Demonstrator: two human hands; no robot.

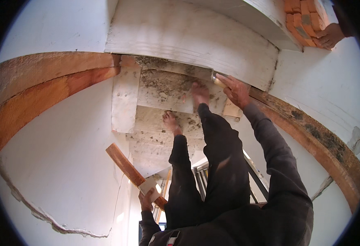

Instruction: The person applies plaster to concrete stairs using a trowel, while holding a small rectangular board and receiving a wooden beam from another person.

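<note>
My right hand [236,91] is closed round the pale wooden handle of a trowel [218,81]. Its greyish blade looks blurred against the foot of the white riser [188,39]. Below it lies a step [159,88] with dark, crumbly mortar stuck on it, and one bare foot [200,94] rests there. My other bare foot [171,123] is one step lower. Low on the left, my left hand [146,200] grips a long, narrow reddish-brown wooden board [124,164] near a pale flat piece attached to it. That board tilts up to the left, apart from the steps.
Thick wooden beams curve along the left [44,82] and right [311,135] sides. Another person's hand [331,36] touches stacked orange bricks [307,20] at upper right. A metal railing [202,178] shows below, behind my legs. White walls stand either side.
</note>
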